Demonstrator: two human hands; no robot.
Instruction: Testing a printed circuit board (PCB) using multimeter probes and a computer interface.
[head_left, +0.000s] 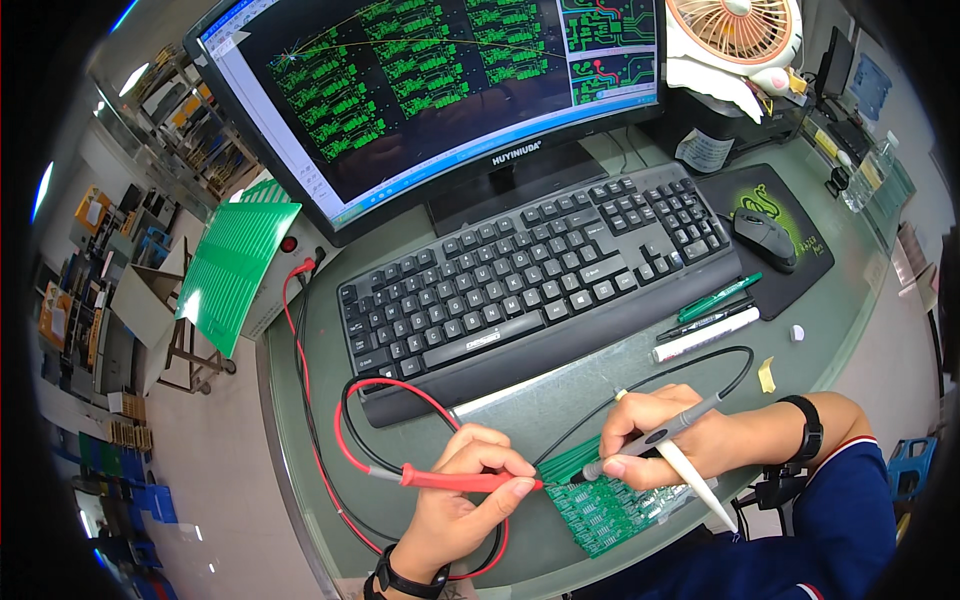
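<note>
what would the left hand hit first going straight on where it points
Probably the green circuit board, beyond the red probe in the left hand; depth is unclear, and the grey probe is close.

The keyboard (pixel 530 285) lies before the monitor (pixel 435 85), left of the mouse (pixel 763 240) and behind the circuit board (pixel 600 520).

A black mouse (pixel 766 240) sits on a pad (pixel 782 288) beside the keyboard (pixel 530 280).
</note>
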